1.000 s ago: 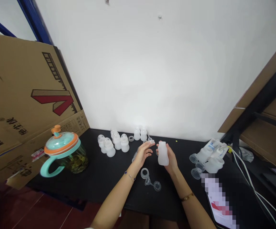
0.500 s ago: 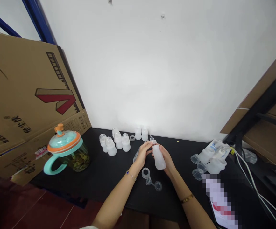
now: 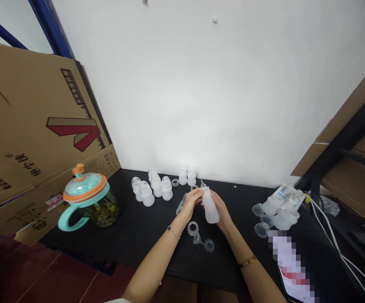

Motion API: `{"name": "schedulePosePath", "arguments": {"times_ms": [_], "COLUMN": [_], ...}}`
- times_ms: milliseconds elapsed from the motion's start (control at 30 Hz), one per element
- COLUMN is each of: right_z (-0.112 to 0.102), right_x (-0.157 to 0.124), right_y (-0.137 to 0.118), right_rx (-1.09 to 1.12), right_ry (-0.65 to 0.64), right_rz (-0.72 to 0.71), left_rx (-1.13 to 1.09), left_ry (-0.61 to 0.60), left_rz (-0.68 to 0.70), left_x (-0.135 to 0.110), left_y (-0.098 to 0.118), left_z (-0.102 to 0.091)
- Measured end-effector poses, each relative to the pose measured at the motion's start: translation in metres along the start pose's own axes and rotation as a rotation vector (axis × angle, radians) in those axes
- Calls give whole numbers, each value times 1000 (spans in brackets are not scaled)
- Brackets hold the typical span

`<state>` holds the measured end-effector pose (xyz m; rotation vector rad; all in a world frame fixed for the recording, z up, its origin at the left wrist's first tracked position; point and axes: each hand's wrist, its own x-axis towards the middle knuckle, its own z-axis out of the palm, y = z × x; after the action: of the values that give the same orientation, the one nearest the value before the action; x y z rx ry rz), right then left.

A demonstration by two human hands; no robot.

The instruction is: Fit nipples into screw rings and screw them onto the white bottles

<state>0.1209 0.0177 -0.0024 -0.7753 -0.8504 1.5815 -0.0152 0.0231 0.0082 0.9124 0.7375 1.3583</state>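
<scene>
A frosted white baby bottle (image 3: 211, 207) is tilted between my hands, its neck pointing away from me. My right hand (image 3: 220, 210) wraps its right side. At the neck, my left hand (image 3: 192, 203) has its fingers closed on a translucent collar with a pointed tip (image 3: 203, 184), largely covered by the fingers. Below the hands a clear ring (image 3: 193, 229) lies on the black table (image 3: 131, 244), beside two small clear parts joined by a strap (image 3: 203, 243). Further clear pieces (image 3: 180, 206) are partly hidden behind my left wrist.
Several capped bottles (image 3: 147, 194) stand at the left, near a ring (image 3: 175, 182) and two bottles (image 3: 187, 177) by the wall. A large teal-handled jug (image 3: 89, 200) is further left. On the right lie bagged bottles (image 3: 283, 206), clear caps (image 3: 261, 229), a phone (image 3: 292, 269) and white cables (image 3: 330, 240).
The collar at the bottle's mouth now sits in line with the neck, where before it was tilted above it. Both arms have barely moved.
</scene>
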Motion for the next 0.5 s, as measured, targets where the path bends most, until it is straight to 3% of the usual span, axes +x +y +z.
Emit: {"name": "schedulePosePath", "arguments": {"times_ms": [233,500], "right_z": [-6,-7], "right_x": [3,6], "right_y": [4,13], "right_rx": [-65,-243], "right_ry": [20,0], "right_rz": [-11,-207], "left_rx": [-41,-64], "left_ry": [100,136], "left_rz": [-2,-38], "left_x": [3,2], "left_y": [3,6], "left_z": [-8,-9]}}
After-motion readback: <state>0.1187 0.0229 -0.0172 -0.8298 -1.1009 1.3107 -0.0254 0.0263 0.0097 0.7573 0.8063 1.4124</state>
